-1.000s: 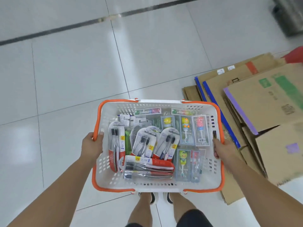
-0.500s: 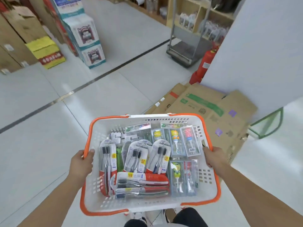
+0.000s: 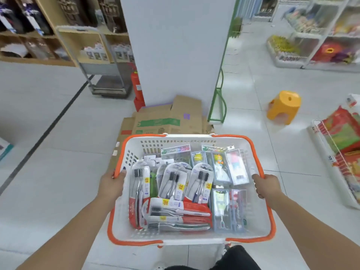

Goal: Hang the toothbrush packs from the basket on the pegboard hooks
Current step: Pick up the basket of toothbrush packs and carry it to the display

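I carry a white basket (image 3: 259,221) with an orange rim, held level in front of me above the floor. My left hand (image 3: 112,185) grips its left rim and my right hand (image 3: 266,185) grips its right rim. Inside lie several toothbrush packs: red-and-white twin packs (image 3: 176,184) with black-bristled brushes on the left and middle, and clear children's packs (image 3: 220,169) with cartoon figures on the right. No pegboard or hooks are in view.
Flattened cardboard boxes (image 3: 167,117) lie on the floor ahead against a white panel (image 3: 175,45) with a green frame. A red fire extinguisher (image 3: 137,88) and a platform trolley (image 3: 105,82) stand left of it. An orange stool (image 3: 283,106) and stocked shelves (image 3: 319,34) are to the right.
My view has lifted from the floor and swung to the right, bringing the white panel, shelves and orange stool into sight. Both hands keep the same grip on the basket.
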